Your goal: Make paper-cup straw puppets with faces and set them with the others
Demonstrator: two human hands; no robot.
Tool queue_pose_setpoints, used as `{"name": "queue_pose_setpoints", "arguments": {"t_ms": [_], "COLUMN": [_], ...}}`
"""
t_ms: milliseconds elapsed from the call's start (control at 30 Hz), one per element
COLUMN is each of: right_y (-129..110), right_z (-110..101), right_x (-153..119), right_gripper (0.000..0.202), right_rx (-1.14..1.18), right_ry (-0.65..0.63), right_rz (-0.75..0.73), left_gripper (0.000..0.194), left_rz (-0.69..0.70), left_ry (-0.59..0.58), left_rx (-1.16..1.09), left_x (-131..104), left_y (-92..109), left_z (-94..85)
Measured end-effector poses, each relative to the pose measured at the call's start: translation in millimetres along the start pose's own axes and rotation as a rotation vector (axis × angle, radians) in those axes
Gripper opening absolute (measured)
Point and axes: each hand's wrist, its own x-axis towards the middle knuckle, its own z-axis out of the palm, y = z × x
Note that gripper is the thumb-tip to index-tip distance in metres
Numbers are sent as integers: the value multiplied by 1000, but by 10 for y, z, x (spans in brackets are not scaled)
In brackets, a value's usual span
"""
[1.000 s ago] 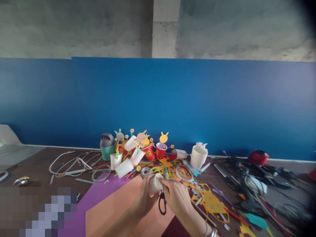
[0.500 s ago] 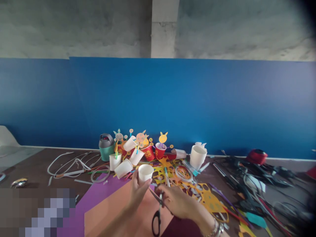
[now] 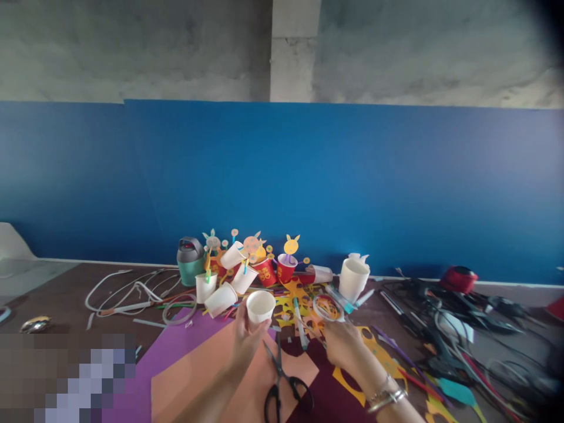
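Left hand: (image 3: 245, 339) gripping a white paper cup (image 3: 260, 308), fingers and thumb around its side.
Cup: held above the far edge of the peach paper sheet (image 3: 198, 376), mouth up, tilted toward the camera; inside visible.
Right hand: (image 3: 346, 345) over the clutter, just below the clear tape roll (image 3: 316, 309); fingers bent, tips poorly seen. Cannot tell whether it holds anything.
Right wrist: silver bracelet (image 3: 388, 400).
Scissors: (image 3: 279, 370) black-handled, lying between the forearms, blades parted, points away from the person; mostly on peach paper, one loop across its edge over maroon paper (image 3: 326, 390).
Right-side scraps: yellow cut-out paper (image 3: 350, 388) beneath and beside the right forearm.
Behind: red paper cup (image 3: 286, 271) with a yellow eared paper face (image 3: 291, 246).
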Motion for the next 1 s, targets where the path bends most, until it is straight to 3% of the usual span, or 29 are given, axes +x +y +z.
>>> {"name": "queue_pose_setpoints", "arguments": {"t_ms": [167, 267, 400, 1000], "right_y": [-16, -73, -194, -263], "right_z": [-170, -276, -282, -206], "right_x": [-83, -177, -251, -206], "right_gripper": [12, 6, 8, 10], "right_rx": [82, 281, 441, 595], "right_ry": [94, 206, 183, 183], "right_rz": [36, -83, -231, -270], "left_gripper": [50, 49, 51, 55], "left_rz": [61, 92, 153, 187], "left_ry": [5, -24, -73, -146], "left_rx": [114, 172, 165, 218], "left_x": [-30, -53, -85, -105], "left_y": [-55, -66, -39, -41], "left_z": [-19, -25, -17, -24]}}
